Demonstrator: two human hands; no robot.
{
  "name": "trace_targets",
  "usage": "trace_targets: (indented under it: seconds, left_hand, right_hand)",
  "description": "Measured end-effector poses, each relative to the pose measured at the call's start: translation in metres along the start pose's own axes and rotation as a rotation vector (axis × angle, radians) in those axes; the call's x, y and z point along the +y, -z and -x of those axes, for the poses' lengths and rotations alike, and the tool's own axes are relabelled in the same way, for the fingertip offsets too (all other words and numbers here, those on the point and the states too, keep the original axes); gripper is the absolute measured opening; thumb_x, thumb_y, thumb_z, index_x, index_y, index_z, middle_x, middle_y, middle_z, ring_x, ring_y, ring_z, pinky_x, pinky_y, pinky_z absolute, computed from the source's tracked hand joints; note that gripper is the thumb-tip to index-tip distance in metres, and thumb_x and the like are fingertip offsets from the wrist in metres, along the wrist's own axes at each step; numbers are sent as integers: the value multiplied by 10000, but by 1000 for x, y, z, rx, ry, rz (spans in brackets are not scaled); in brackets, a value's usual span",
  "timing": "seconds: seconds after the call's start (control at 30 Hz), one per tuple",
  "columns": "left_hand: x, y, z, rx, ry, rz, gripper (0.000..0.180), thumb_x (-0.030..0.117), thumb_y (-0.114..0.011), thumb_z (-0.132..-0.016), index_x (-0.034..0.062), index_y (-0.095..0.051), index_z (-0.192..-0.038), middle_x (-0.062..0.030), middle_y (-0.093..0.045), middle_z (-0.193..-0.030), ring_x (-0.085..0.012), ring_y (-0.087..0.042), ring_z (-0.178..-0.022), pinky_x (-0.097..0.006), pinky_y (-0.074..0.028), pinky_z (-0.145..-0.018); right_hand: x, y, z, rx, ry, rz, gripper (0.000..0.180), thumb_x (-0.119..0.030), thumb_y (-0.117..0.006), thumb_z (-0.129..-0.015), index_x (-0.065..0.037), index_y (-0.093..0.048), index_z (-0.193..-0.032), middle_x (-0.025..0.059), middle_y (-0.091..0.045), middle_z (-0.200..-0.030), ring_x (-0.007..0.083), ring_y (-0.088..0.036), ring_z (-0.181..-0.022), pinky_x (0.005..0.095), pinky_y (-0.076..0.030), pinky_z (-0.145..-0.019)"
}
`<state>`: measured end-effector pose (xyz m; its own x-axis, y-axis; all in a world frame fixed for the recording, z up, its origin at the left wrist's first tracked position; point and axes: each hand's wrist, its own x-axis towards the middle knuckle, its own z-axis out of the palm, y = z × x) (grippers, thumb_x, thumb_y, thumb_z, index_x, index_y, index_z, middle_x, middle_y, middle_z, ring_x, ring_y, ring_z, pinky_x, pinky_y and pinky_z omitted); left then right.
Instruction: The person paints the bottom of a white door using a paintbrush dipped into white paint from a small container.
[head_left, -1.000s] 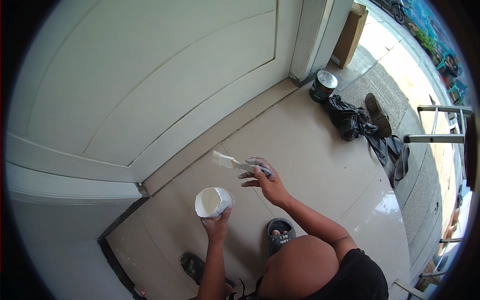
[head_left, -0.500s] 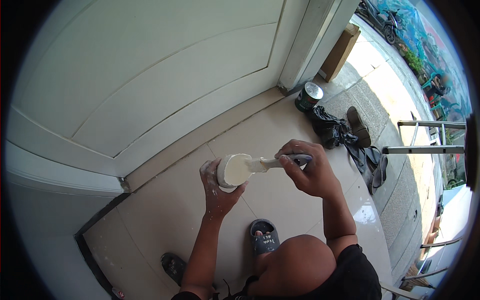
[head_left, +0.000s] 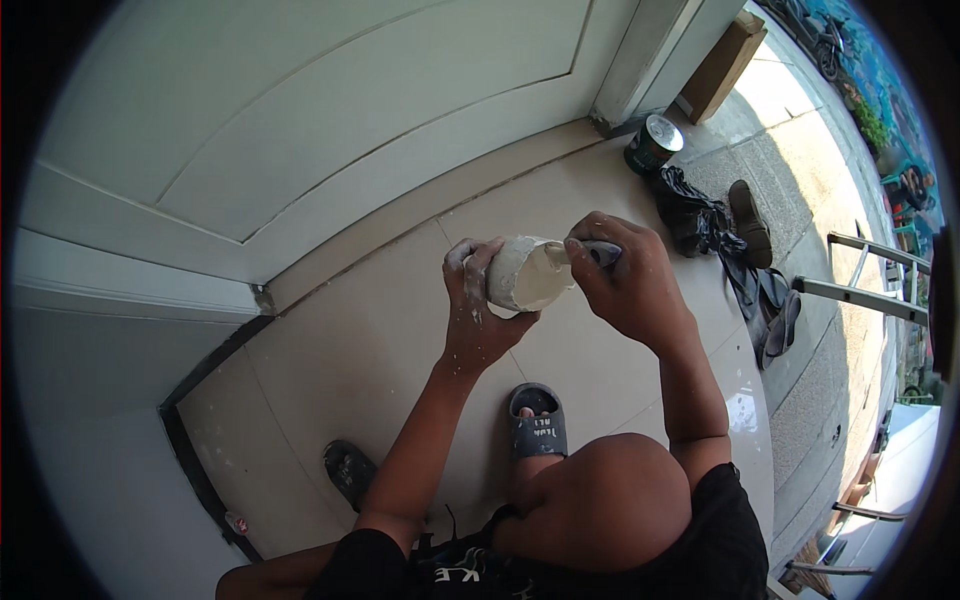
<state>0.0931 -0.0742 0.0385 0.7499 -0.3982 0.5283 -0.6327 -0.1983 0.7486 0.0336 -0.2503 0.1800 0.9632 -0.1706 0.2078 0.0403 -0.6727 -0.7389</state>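
Note:
My left hand [head_left: 478,300] is wrapped round a small tub [head_left: 508,270] coated in dried white paint, its mouth tilted toward the right. Creamy white paint [head_left: 540,282] shows inside it. In my right hand [head_left: 632,275] is a paintbrush [head_left: 603,252], gripped by its grey handle, with its paint-covered head at the tub's rim. The bristle tips are partly hidden by the rim and my fingers. White specks of paint dot my left hand and wrist.
A white panelled door [head_left: 330,120] stands ahead and left. Farther right are a dark paint can [head_left: 654,145], a black plastic bag [head_left: 690,215], loose shoes [head_left: 750,222], a cardboard box [head_left: 722,68] and a metal ladder [head_left: 865,295]. Grey slippers [head_left: 538,430] are on the tiled floor.
Both hands have moved up and to the right in the picture. The tub is tilted more, and the brush has come in from beside the rim, closer against it.

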Motion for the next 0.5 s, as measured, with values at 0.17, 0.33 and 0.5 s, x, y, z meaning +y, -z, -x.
trace_targets:
  seconds: [0.17, 0.33, 0.5]
  left_hand:
    - [2, 1, 2, -55, 37, -80, 944, 219, -928, -715, 75, -355, -1450, -201, -358, -1367, -389, -419, -1285, -524, -472, -1044]
    - [12, -10, -6, -57, 97, -57, 957, 196, -934, -689, 75, -372, -1455, -197, -377, -1406, -399, -394, -1342, -523, -448, -1087]
    - [28, -31, -32, -102, 117, -57, 952, 246, -928, -696, 68, -398, -1466, -185, -424, -1433, -404, -379, -1370, -513, -412, -1138]
  right_hand:
    - [8, 5, 5, 28, 45, -40, 114, -65, -670, -930, 48, -666, -940, 145, -653, -761, 201, -592, -621, 325, -499, -634]
    - [12, 23, 6, 73, 40, -109, 104, -66, -659, -934, 37, -654, -918, 141, -644, -757, 197, -605, -642, 331, -491, -626]
    - [13, 51, 6, 128, 71, -60, 96, -46, -642, -955, 50, -641, -952, 141, -640, -791, 192, -580, -664, 313, -493, -667]
